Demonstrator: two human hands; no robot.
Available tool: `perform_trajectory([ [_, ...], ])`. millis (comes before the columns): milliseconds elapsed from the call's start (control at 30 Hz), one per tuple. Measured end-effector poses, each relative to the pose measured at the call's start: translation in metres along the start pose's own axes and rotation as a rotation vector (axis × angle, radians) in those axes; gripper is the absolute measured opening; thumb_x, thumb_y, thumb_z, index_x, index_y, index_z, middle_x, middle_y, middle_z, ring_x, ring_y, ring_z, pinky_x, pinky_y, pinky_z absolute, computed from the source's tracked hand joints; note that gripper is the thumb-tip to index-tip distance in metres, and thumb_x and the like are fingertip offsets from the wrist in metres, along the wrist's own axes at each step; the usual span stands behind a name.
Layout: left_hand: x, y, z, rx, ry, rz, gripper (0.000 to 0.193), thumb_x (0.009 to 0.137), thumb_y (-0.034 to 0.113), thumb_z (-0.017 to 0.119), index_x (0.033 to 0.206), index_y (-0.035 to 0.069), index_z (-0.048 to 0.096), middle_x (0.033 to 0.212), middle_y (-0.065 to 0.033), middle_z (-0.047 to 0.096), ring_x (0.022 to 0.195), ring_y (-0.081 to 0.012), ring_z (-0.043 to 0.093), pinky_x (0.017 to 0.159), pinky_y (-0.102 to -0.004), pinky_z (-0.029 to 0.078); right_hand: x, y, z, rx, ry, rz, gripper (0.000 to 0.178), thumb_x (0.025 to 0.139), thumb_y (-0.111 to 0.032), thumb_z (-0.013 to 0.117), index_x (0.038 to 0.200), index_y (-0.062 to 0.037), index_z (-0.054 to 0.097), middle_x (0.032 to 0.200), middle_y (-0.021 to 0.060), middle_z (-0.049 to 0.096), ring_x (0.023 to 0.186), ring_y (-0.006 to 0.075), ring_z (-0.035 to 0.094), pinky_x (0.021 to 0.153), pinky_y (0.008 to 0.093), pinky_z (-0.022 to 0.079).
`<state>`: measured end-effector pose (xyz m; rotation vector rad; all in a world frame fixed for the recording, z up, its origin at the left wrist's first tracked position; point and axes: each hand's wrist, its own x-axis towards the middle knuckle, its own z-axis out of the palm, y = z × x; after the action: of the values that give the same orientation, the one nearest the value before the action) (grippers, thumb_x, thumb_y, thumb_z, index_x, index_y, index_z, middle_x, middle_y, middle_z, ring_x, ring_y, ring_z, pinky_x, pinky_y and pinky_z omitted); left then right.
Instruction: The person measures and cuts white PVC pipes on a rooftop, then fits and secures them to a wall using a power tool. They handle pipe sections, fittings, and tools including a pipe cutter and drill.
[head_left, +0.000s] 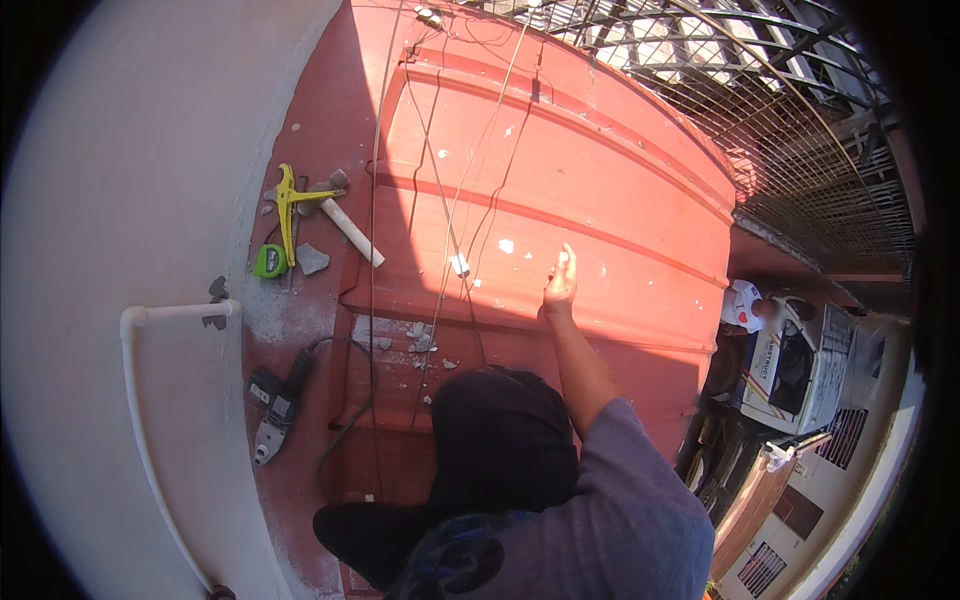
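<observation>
- Some breaking seems done: grey rubble [422, 342] lies loose, uncollected, lower left of the right hand [561, 285].
- Hammer [352, 232] and power tool [283, 408] lie unheld, farther left.
- Right arm [583, 365] reaches forward over the red roof [620, 230], fingers straight, seemingly empty.
- Left hand unseen; grip unknown.

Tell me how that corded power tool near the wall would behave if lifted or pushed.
The power tool is probably heavy for its size, given its bulky body and metal-looking front end. Its blocky shape suggests it would slide rather than roll. The dark cord, curving loosely over the red roof, looks floppy and may trail.
</observation>
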<state>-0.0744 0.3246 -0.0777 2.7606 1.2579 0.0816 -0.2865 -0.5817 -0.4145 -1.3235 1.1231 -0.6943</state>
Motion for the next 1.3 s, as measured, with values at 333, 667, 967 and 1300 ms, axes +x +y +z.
perform_trajectory([
  [333,0.008,-0.092,-0.034,0.079,0.069,-0.156,0.035,0.099,0.024,0.055,0.123,0.003,0.069,0.121,-0.0168,0.07,0.113,-0.0296,0.068,0.092,-0.0384,0.056,-0.01,-0.061,0.099,-0.7,-0.329,-0.164,0.068,0.086,-0.04,0.072,0.144,-0.0106,0.052,0.123,0.0262,0.053,0.114,0.0431,0.058,0.096,0.0483,0.049],
  [667,-0.007,-0.085,-0.036,0.375,0.231,-0.188,0.03,0.086,0.018,0.075,0.115,0.008,0.075,0.112,-0.016,0.074,0.106,-0.0307,0.071,0.091,-0.0394,0.057,0.061,0.029,0.053,-0.162,-0.117,0.173,0.03,0.086,-0.015,0.081,0.077,-0.0085,0.053,0.064,0.0016,0.059,0.05,0.0106,0.052,0.046,0.0266,0.042],
  [967,-0.025,-0.077,-0.025,0.331,0.111,-0.301,0.032,0.089,0.018,0.071,0.117,0.003,0.071,0.13,-0.0171,0.065,0.109,-0.0354,0.068,0.092,-0.0401,0.057,0.096,-0.222,0.067,0.377,-0.08,0.058,0.021,0.094,-0.022,0.063,0.106,-0.0049,0.063,0.07,0.0012,0.054,0.057,0.012,0.053,0.047,0.0242,0.039],
  [1300,0.001,-0.089,0.002,0.109,0.054,-0.417,0.042,0.097,0.026,0.053,0.129,-0.001,0.057,0.129,-0.0194,0.063,0.112,-0.0318,0.067,0.089,-0.0405,0.058,-0.13,-0.359,0.343,-0.835,-1.155,-0.867,0.03,0.086,-0.023,0.074,0.106,-0.0002,0.075,0.093,0.02,0.074,0.087,0.0321,0.073,0.079,0.0403,0.056],
])
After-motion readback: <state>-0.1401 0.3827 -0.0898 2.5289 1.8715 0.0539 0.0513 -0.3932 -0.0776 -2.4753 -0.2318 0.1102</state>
